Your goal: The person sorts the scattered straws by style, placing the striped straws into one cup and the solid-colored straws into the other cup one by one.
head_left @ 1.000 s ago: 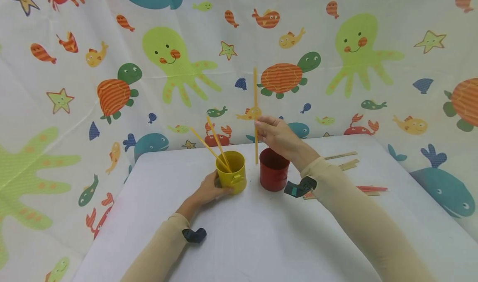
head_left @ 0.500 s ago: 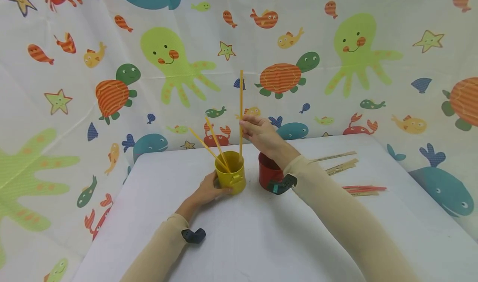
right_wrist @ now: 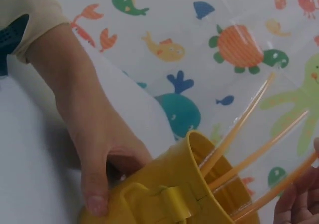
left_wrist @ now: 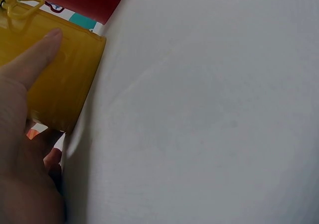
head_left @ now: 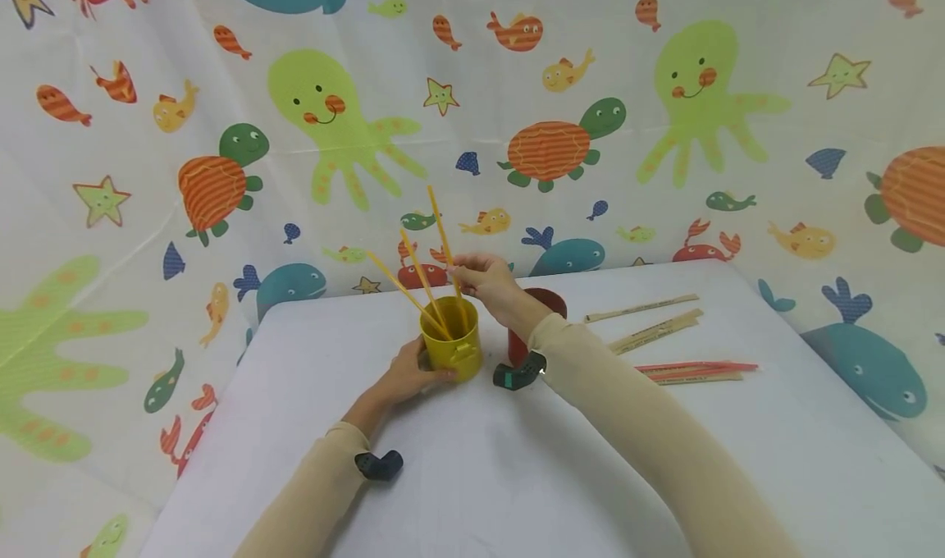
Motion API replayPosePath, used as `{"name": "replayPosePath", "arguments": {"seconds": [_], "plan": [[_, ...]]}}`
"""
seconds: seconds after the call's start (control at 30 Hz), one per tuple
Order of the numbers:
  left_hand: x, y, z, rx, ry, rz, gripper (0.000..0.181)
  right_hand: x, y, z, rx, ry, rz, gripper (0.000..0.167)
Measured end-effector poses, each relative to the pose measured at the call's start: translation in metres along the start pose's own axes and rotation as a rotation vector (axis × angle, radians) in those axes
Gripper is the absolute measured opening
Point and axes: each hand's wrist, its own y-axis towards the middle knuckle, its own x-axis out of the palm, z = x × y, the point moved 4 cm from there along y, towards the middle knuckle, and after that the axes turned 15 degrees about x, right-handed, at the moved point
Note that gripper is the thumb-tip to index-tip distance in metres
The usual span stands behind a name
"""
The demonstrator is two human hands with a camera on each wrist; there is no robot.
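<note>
A yellow metal cup (head_left: 450, 361) with a small handle stands upright on the white table. My left hand (head_left: 406, 375) grips it low down, thumb in front and fingers round the far side. Two yellow straws (head_left: 417, 264) lean to the left inside the cup. Between thumb and fingers, my right hand (head_left: 489, 285) pinches another yellow straw (head_left: 440, 228), its lower end inside the cup and its top tilted left. In the right wrist view, clear wrappers show around the straws (right_wrist: 249, 169). A red cup (head_left: 517, 346) stands just right, partly hidden by my right hand and wrist.
On the right of the table (head_left: 591, 476) lie several thin brown paper-wrapped sticks (head_left: 653, 332) and red straws (head_left: 697, 368). A white curtain (head_left: 354, 238) printed with sea animals hangs behind the table's back edge.
My right hand has moved left and down from over the red cup, bringing its straw into the yellow cup; the straw has gone from upright to tilted. The left hand keeps its hold.
</note>
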Motion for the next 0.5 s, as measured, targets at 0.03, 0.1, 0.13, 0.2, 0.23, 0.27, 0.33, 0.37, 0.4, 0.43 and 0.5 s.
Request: {"name": "replayPosePath", "arguments": {"seconds": [0.03, 0.1, 0.13, 0.2, 0.23, 0.27, 0.33, 0.37, 0.4, 0.43, 0.5], "plan": [[0.000, 0.000, 0.000, 0.001, -0.002, -0.002, 0.094, 0.000, 0.002, 0.002, 0.013, -0.016, 0.008, 0.025], [0.000, 0.000, -0.001, 0.002, -0.006, -0.007, 0.094, 0.000, 0.004, 0.005, 0.032, -0.048, 0.025, 0.027], [0.000, 0.000, -0.001, -0.002, -0.011, -0.009, 0.093, 0.000, 0.006, 0.007, 0.039, -0.064, 0.033, 0.028], [0.000, 0.000, -0.001, 0.004, -0.012, -0.012, 0.093, 0.000, 0.008, 0.009, 0.046, -0.086, 0.043, 0.029], [0.000, 0.000, -0.001, 0.007, -0.011, -0.012, 0.092, 0.000, 0.009, 0.010, 0.048, -0.092, 0.046, 0.028], [0.000, 0.000, -0.001, 0.010, -0.011, -0.011, 0.092, 0.000, 0.010, 0.010, 0.049, -0.099, 0.048, 0.028], [0.000, 0.000, 0.000, 0.013, -0.008, -0.009, 0.092, 0.000, 0.010, 0.011, 0.050, -0.107, 0.049, 0.026], [0.000, 0.000, 0.001, 0.013, -0.006, -0.009, 0.092, 0.000, 0.011, 0.012, 0.050, -0.108, 0.050, 0.025], [0.000, 0.000, 0.001, 0.010, -0.005, -0.009, 0.092, 0.000, 0.011, 0.012, 0.051, -0.106, 0.049, 0.025], [0.000, 0.000, 0.002, 0.009, -0.005, -0.008, 0.092, 0.000, 0.011, 0.012, 0.053, -0.106, 0.048, 0.024], [0.000, 0.000, 0.002, 0.002, -0.006, -0.007, 0.093, 0.000, 0.011, 0.012, 0.054, -0.112, 0.049, 0.024]]}}
